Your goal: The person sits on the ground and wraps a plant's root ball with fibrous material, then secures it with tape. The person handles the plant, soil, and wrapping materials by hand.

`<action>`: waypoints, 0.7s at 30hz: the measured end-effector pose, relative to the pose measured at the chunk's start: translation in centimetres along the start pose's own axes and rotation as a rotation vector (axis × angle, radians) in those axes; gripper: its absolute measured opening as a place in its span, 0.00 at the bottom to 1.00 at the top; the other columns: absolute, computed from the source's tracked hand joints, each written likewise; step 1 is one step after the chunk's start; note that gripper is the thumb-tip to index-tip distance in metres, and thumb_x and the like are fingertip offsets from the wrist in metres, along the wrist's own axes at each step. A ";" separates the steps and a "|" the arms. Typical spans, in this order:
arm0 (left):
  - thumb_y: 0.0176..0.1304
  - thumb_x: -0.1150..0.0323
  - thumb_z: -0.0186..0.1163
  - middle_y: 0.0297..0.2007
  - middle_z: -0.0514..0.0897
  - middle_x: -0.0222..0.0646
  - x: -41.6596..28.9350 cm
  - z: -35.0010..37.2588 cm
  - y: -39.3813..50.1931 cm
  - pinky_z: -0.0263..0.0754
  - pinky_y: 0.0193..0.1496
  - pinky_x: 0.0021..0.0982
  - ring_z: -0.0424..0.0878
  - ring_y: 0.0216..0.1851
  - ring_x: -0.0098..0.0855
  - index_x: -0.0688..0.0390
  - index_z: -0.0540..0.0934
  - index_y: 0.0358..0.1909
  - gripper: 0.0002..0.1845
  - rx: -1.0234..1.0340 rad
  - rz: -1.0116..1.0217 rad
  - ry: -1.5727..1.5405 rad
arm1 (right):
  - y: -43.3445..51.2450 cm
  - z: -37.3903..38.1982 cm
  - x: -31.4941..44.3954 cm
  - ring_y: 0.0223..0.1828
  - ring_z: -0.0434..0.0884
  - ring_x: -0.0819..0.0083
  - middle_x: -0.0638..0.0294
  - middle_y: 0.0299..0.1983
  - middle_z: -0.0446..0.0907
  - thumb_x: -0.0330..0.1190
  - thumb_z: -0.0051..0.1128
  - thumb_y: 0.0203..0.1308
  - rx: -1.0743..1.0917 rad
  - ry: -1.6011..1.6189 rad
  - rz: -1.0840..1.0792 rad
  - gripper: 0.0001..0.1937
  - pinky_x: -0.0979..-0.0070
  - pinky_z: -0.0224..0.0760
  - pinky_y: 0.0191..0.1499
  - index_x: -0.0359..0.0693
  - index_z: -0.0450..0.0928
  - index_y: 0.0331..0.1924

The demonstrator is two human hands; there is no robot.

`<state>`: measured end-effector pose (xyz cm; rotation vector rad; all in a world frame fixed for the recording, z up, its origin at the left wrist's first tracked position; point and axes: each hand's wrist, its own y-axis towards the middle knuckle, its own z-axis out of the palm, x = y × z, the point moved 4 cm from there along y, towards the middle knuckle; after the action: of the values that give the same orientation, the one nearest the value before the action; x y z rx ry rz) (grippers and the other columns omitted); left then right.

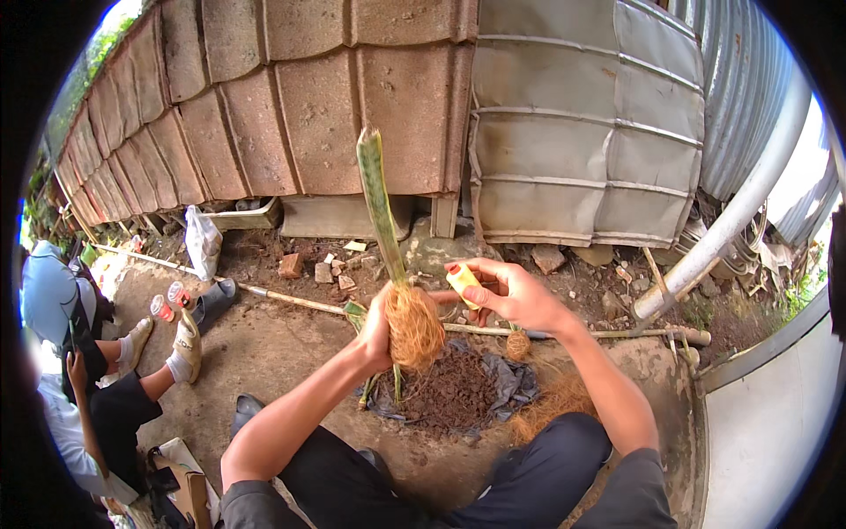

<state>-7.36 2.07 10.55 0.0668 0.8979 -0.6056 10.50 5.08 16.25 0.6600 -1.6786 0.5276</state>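
My left hand (377,330) grips a ball of brown coconut fibre (415,327) from its left side. A long, mottled green snake plant leaf (377,192) stands upright out of the ball, its top end cut or dried. In my right hand (505,294) is a small spool of pale yellow thread (464,285) with a red end, held between thumb and fingers. Whether thread runs from spool to ball is too fine to tell. Below both hands, dark soil (456,397) lies heaped on a black plastic sheet (512,383).
Loose coconut fibre (555,406) and a smaller fibre ball (518,345) lie right of the soil. A bamboo pole (297,299) crosses the ground ahead. Another person (86,397) sits at left, near two plastic cups (170,301). Broken bricks (291,266) and a white plastic bag (203,241) lie beyond.
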 end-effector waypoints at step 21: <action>0.71 0.45 0.32 0.32 0.80 0.47 2.4 -3.0 -0.8 0.78 0.35 0.42 0.80 0.31 0.43 0.63 0.74 0.33 0.31 -0.144 -0.032 0.007 | 0.3 3.4 -6.2 0.30 0.73 0.79 0.64 0.43 0.76 0.38 0.44 0.73 -0.142 0.806 0.269 0.19 0.82 0.68 0.30 0.40 0.66 0.63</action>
<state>-8.79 1.18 6.99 -0.0747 0.9482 -0.5689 8.72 3.93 9.46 0.0742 -1.0204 0.7360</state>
